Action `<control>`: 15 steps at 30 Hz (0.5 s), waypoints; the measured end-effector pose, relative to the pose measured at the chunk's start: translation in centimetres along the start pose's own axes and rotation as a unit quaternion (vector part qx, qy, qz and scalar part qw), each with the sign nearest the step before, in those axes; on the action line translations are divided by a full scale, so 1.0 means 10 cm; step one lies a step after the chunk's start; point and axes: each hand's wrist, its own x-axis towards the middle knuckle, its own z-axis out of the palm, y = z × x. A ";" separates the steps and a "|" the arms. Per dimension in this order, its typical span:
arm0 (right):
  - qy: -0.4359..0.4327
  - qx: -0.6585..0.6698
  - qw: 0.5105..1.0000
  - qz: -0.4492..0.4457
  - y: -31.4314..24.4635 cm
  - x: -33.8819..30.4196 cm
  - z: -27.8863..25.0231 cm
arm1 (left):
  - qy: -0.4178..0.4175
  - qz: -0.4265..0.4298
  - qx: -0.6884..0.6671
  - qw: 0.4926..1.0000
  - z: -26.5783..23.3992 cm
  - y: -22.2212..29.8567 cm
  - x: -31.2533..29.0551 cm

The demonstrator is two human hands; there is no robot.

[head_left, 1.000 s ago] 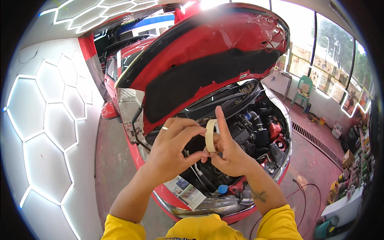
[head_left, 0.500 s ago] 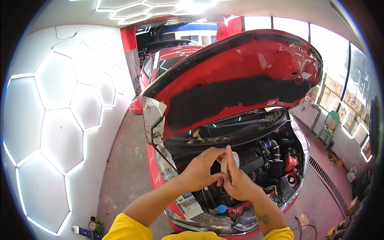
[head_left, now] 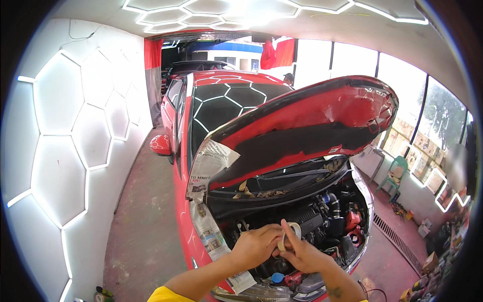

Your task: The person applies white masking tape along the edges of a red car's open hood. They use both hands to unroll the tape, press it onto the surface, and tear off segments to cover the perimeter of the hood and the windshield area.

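Note:
A roll of masking tape (head_left: 282, 243) is held between my two hands above the open engine bay (head_left: 302, 216) of a red car. My left hand (head_left: 257, 246) has its fingers bent against the roll's left side. On the other side, my right hand (head_left: 304, 254) grips it, with one digit pointing up along the roll. Which fingers press on the tape edge is partly hidden. Newspaper sheets (head_left: 210, 234) cover the fender left of the bay. Another newspaper piece (head_left: 214, 160) lies higher up, near the base of the raised hood (head_left: 302, 133).
Dry leaves (head_left: 266, 193) lie along the cowl. A blue cap (head_left: 277, 277) shows at the bay's front. A floor grate (head_left: 397, 244), a green chair (head_left: 393, 176) and clutter (head_left: 427, 264) are to the right. Behind the car, a person's head (head_left: 288, 78) shows. A lit panel wall (head_left: 60, 151) stands left.
The view has shifted, and the hood appears lower in it. More windshield and roof now show. The black rod by the newspaper is no longer visible. Both hands still hold the tape, lower in view.

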 end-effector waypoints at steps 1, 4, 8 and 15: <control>0.038 -0.021 0.999 0.005 0.06 0.02 0.05 | 0.009 -0.026 -0.053 0.998 -0.03 -0.03 -0.02; 0.164 -0.171 0.965 -0.112 0.12 0.10 0.07 | 0.003 -0.048 -0.093 0.995 -0.20 -0.21 -0.04; 0.186 -0.139 0.968 -0.099 -0.69 0.01 -0.01 | -0.018 -0.182 -0.332 0.925 -0.55 -0.42 0.10; 0.292 -0.261 0.915 -0.093 -0.62 0.43 -0.43 | 0.031 -0.242 -0.353 0.903 -0.88 -0.31 0.28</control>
